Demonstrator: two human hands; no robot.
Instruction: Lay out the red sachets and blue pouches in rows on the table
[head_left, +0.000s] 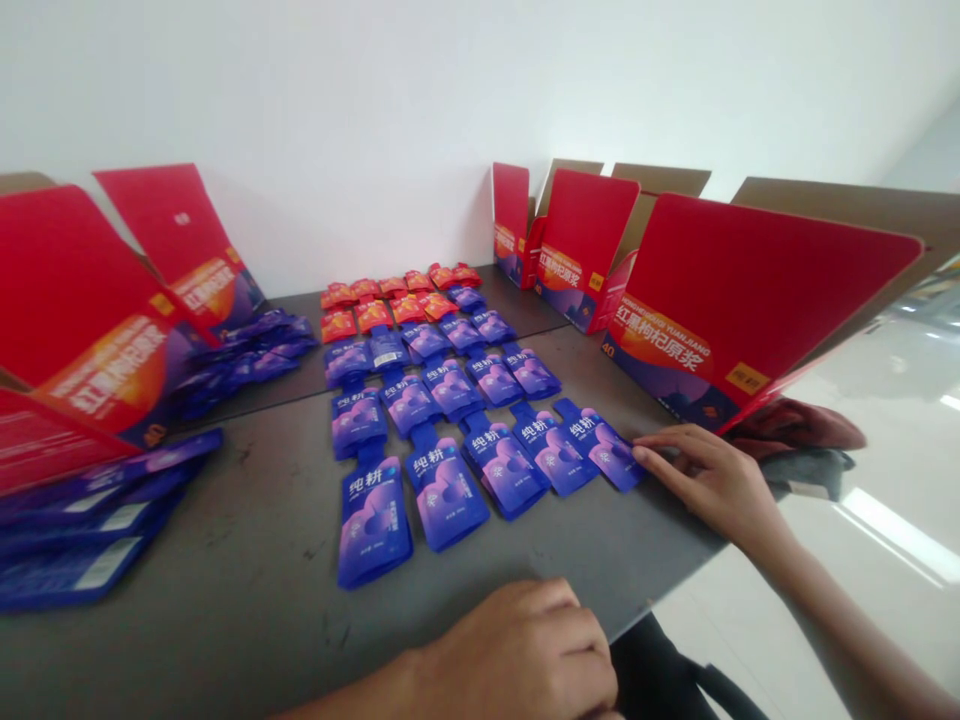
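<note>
Rows of small spouted pouches lie on the dark grey table (247,520), purple-blue nearer me and red-orange toward the wall. At the right end of the front row, my right hand (712,480) pinches the edge of a purple pouch (604,450) between thumb and index finger. Beside it in that row are more purple pouches, among them one at the left end (373,520). My left hand (525,650) is curled closed at the table's front edge, below the row. Its fingertips are tucked under, and no object shows in it.
Open red cartons stand at the right, the nearest one (750,290) close to my right hand. More red cartons (67,300) are at the left, with loose purple pouches (255,355) heaped beside them. Dark red cloth (802,425) lies behind my right hand.
</note>
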